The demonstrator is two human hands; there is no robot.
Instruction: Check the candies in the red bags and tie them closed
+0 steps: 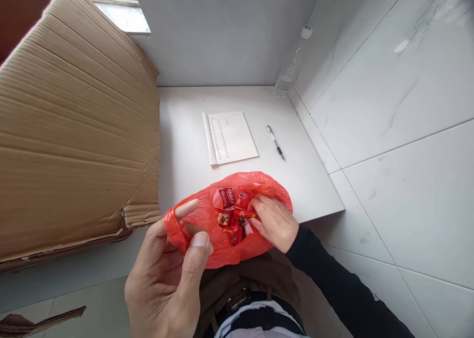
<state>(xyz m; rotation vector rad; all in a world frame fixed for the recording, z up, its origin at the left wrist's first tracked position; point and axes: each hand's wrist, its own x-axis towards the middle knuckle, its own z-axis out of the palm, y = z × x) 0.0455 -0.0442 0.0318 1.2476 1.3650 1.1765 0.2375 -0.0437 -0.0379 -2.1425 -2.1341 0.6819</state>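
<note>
A thin red plastic bag hangs open at the near edge of the white table. Inside lie several red-wrapped candies. My left hand pinches the bag's left handle between thumb and fingers, holding the mouth open. My right hand, in a black sleeve, reaches into the bag from the right, its fingertips curled on the wrappers; what they grip is partly hidden.
A sheet of printed paper and a pen lie farther back on the table. A clear plastic bottle leans in the far right corner. Large cardboard stands at the left. Tiled wall at right.
</note>
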